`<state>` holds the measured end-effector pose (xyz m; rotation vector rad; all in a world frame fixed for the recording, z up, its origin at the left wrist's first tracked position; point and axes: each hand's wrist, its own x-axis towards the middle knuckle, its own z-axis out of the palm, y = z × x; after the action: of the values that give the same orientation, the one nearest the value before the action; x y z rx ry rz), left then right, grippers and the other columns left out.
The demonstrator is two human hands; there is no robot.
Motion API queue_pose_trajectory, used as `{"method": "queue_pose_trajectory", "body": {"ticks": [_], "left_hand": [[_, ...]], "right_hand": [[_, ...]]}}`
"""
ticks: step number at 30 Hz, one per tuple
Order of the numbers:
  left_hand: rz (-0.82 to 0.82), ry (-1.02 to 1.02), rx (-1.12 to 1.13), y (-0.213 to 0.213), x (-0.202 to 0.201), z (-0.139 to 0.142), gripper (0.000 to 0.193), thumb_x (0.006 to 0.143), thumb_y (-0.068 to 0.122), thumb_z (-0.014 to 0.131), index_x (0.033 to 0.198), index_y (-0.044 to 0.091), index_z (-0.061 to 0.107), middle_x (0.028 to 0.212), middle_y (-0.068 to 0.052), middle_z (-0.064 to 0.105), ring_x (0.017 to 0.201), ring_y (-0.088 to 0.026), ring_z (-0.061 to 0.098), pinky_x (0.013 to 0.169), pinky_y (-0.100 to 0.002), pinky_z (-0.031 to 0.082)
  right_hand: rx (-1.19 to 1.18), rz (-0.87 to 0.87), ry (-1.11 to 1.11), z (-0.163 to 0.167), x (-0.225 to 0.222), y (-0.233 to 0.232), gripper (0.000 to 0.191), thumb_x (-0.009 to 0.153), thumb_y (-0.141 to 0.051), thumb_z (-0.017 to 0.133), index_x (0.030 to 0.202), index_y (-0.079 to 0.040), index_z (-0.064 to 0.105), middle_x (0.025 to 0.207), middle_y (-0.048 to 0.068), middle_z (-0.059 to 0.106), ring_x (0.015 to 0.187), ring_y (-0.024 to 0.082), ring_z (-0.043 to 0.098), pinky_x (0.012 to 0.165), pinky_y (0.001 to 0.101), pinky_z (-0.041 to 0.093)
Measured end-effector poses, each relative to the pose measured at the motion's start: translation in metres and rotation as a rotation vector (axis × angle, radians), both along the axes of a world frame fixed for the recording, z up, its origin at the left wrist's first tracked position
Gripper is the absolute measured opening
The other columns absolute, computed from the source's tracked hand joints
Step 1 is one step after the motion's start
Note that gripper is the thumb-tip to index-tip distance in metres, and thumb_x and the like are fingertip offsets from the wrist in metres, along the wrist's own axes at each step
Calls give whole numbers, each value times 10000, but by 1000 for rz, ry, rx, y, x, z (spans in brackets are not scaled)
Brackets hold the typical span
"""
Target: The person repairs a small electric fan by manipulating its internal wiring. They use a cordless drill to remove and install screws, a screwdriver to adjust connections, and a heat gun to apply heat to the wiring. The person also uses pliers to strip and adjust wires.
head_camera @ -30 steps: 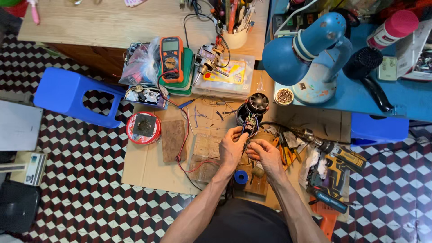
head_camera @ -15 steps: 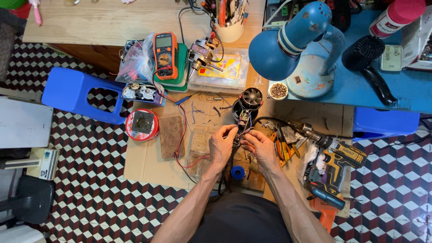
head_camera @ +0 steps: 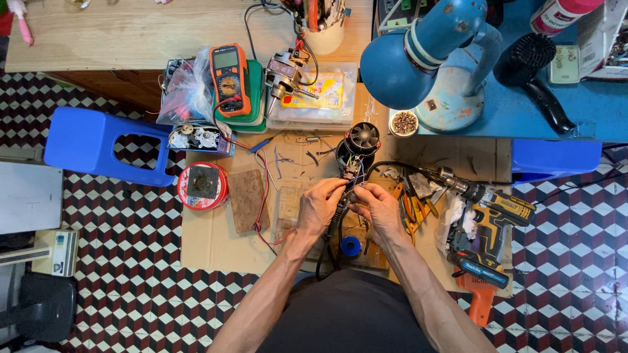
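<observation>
Occlusions and cut-offs at the bench

Fingertips of left hand (head_camera: pixel 319 204) and right hand (head_camera: pixel 378 208) cover the wires; grip unreadable. Motor (head_camera: pixel 358 148) terminals too small to resolve. Lamp (head_camera: pixel 418 55), cup (head_camera: pixel 323 29) and spray can (head_camera: pixel 564 14) cropped by top edge.

Both bare forearms come up from the bottom of the view and angle in toward each other, so the hands meet in the middle. Left hand (head_camera: pixel 318 206) is knuckles-up, fingers curled in with the tips pinched together. Right hand (head_camera: pixel 377 208) sits just beside it, also curled, thumb and fingertips pinching. The two sets of fingertips are pretty much touching.
</observation>
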<state>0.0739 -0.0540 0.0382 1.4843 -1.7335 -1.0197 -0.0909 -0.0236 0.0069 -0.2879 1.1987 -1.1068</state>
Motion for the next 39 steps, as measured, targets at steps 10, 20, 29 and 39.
{"method": "queue_pose_trajectory", "body": {"ticks": [10, 20, 29, 39], "left_hand": [[-118, -171, -145, -1, -3, -2, 260, 937, 138, 665, 1176, 59, 729, 1192, -190, 716, 1042, -366, 715, 878, -405, 579], [-113, -221, -71, 5, -7, 11, 313, 884, 219, 691, 1166, 93, 738, 1239, -187, 701, 1003, -396, 702, 821, -444, 579], [-90, 27, -26, 2, -5, -5, 235, 932, 149, 707, 1147, 59, 741, 1134, -147, 747, 947, -290, 750, 792, -356, 607], [-34, -4, -4, 4, -4, -1, 226, 927, 155, 719, 1126, 57, 760, 1104, -140, 760, 944, -281, 752, 781, -346, 597]], "right_hand": [[26, -239, -20, -8, 15, 9, 217, 913, -123, 734, 1061, 31, 696, 959, 95, 726, 879, 161, 716, 778, 300, 626], [-200, -82, 529, 21, 24, 13, 192, 925, -149, 747, 1027, 8, 787, 987, 63, 724, 908, 133, 664, 805, 254, 527], [-124, 87, 783, 38, 12, 1, 228, 981, -218, 669, 1100, -53, 774, 999, 51, 690, 870, 147, 646, 761, 279, 514], [-79, -40, 404, 22, 13, 0, 287, 971, -188, 651, 1167, 23, 653, 1006, 81, 708, 910, 145, 703, 800, 279, 582]]}}
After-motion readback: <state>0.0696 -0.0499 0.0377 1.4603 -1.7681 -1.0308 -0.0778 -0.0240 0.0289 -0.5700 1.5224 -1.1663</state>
